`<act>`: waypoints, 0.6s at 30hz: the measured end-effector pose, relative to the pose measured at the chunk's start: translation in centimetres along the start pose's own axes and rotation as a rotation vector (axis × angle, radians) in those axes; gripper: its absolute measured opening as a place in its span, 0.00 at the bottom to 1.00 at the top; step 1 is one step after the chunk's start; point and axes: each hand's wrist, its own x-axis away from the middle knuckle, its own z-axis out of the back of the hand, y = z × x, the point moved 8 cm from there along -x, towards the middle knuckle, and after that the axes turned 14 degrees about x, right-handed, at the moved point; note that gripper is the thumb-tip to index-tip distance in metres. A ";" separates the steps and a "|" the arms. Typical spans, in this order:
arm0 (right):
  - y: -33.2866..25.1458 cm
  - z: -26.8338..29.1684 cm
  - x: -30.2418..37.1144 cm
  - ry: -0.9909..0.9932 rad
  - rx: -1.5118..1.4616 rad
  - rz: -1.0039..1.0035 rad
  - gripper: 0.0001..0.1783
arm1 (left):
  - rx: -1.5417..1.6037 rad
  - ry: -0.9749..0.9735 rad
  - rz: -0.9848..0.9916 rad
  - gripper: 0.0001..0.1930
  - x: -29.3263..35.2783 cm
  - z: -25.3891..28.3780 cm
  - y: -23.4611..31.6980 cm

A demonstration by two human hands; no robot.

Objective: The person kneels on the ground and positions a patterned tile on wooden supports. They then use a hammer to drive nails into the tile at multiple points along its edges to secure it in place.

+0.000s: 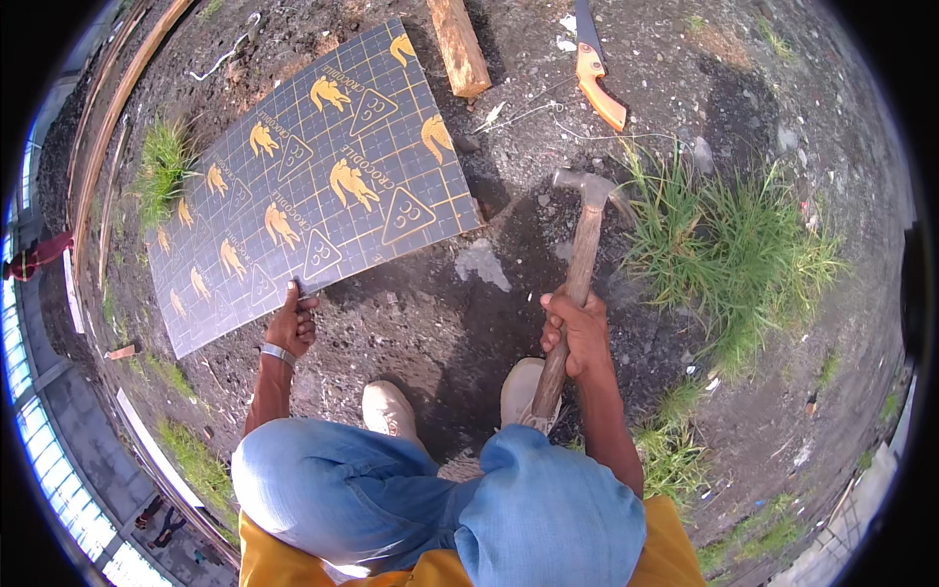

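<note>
A dark board (318,181) with a yellow grid and printed animal figures slants across the ground ahead and to the left. My left hand (291,325) is at its near edge, thumb on the edge and the other fingers curled; what lies inside the curl is hidden. Wrapped around the wooden handle of a hammer (584,240) is my right hand (577,333). The metal head points away from me, beside the grass, and the handle's lower end hangs over my right shoe.
A handsaw (599,83) with an orange handle lies far ahead, right of a wooden block (458,47). Thin wire or string trails near it. A grass clump (724,249) grows on the right, another (161,171) beside the board. Long planks (122,98) lie at the far left.
</note>
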 end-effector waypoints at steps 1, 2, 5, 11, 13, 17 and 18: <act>-1.0 1.0 0.2 0.118 -0.061 0.018 0.12 | -0.004 -0.034 -0.029 0.33 -0.1 -0.2 0.1; -2.0 1.4 0.4 0.158 -0.120 0.046 0.12 | -0.002 -0.052 -0.041 0.33 -0.3 -0.3 0.2; -2.0 0.8 0.6 0.227 -0.132 0.076 0.12 | 0.040 -0.061 -0.036 0.29 -0.4 -0.3 0.1; 5.4 -3.6 -0.4 -0.165 0.301 -0.146 0.12 | -0.027 -0.012 -0.132 0.30 -0.1 0.2 1.0; 5.1 -3.0 -0.5 -0.143 0.307 -0.075 0.12 | -0.046 0.012 -0.133 0.30 0.0 0.6 0.9; 1.7 -0.7 0.6 0.022 0.195 -0.035 0.11 | -0.073 0.010 -0.178 0.30 -0.1 0.8 1.0; 0.5 0.1 1.2 0.067 0.158 -0.001 0.11 | -0.080 0.008 -0.198 0.29 -0.1 0.8 1.2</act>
